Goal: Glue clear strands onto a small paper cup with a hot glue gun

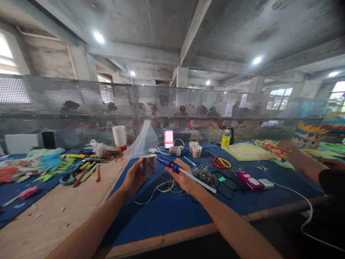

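Observation:
My left hand (136,176) is closed around a small brownish-grey cup-like piece (149,165), held just above the blue table cover (167,212). My right hand (185,178) grips a blue glue gun (168,164) with a long white glue stick (201,181) sticking out behind it. The gun's tip points at the piece in my left hand, almost touching it. A white cord (159,189) trails on the cover beneath both hands.
Red-and-yellow scissors (221,162), small paper cups (196,149), a stack of cups (119,138), a pink device (250,180), a yellow bottle (225,140) and coloured paper cut-outs (48,166) lie about. Another person's forearm (299,160) rests at right. A perforated metal screen (161,104) backs the table.

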A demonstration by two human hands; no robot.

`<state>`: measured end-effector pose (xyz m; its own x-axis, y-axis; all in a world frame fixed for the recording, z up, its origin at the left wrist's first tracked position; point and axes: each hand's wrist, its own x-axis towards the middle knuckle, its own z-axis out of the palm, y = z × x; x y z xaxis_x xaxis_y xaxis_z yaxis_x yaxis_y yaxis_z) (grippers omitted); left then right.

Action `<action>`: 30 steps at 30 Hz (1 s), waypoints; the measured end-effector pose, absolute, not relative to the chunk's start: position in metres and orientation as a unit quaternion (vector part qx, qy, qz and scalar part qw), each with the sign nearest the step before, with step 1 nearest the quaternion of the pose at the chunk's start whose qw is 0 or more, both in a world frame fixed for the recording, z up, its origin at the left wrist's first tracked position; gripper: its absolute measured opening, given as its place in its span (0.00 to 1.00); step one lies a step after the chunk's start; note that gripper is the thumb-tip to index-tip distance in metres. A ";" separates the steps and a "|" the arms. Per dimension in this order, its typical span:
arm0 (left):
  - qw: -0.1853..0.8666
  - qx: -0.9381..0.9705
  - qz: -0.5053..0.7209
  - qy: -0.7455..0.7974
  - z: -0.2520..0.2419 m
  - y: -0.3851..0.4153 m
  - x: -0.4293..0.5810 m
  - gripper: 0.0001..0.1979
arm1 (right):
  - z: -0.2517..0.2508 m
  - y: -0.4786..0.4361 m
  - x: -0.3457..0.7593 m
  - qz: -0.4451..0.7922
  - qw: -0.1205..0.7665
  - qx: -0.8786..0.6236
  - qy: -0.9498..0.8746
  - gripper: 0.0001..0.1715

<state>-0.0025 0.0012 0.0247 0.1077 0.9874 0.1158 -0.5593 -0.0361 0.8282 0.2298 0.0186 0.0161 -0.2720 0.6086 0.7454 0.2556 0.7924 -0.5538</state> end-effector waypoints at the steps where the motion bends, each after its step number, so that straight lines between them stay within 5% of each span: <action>1: 0.637 0.385 0.608 0.277 0.025 0.001 -0.002 0.20 | 0.016 0.019 0.230 0.162 0.536 -0.277 -0.781 0.22; 30: 0.631 0.381 0.605 0.299 0.019 0.003 -0.002 0.18 | 0.018 0.015 0.232 0.182 0.510 -0.275 -0.794 0.22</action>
<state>-0.0019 0.0029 0.0188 0.0883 0.9925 0.0841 -0.5365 -0.0238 0.8436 0.2316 0.0146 0.0177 -0.3273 0.6233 0.7102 0.2515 0.7819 -0.5704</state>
